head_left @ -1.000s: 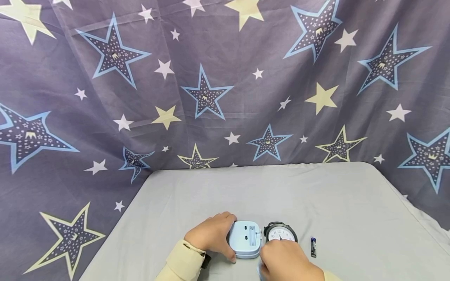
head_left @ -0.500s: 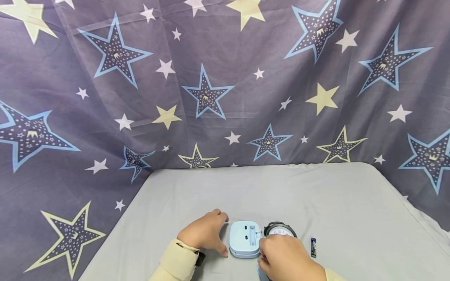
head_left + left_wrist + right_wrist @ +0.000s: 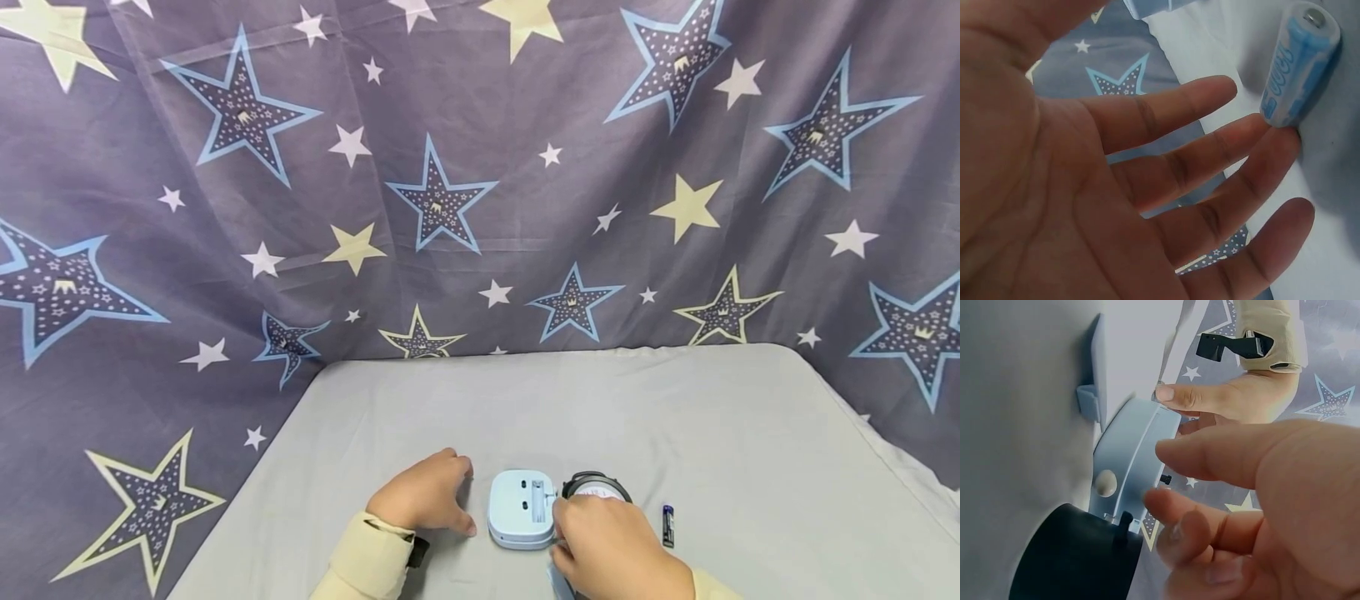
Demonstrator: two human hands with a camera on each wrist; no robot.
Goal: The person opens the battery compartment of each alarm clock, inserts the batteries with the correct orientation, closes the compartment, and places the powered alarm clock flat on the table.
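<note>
A light-blue square clock (image 3: 517, 517) lies with its back up, its battery slot uncovered. My left hand (image 3: 427, 492) is beside it on the left, apart from it, fingers extended. In the left wrist view, a blue-and-white battery (image 3: 1300, 65) is right at the fingertips of that hand; the head view hides it. My right hand (image 3: 611, 542) is over a round black clock (image 3: 592, 483), hiding much of its white dial. The right wrist view shows that thumb and forefinger apart with nothing between them, near the blue clock's edge (image 3: 1132, 450).
A dark battery (image 3: 668, 527) lies on the grey cloth to the right of the black clock. A light-blue plastic piece (image 3: 558, 582) lies partly under my right hand. Behind the table (image 3: 637, 400) hangs a star-patterned curtain (image 3: 480, 167).
My left hand has let go of the blue clock's left side and moved away leftward. My right hand has shifted slightly, covering more of the black clock's dial.
</note>
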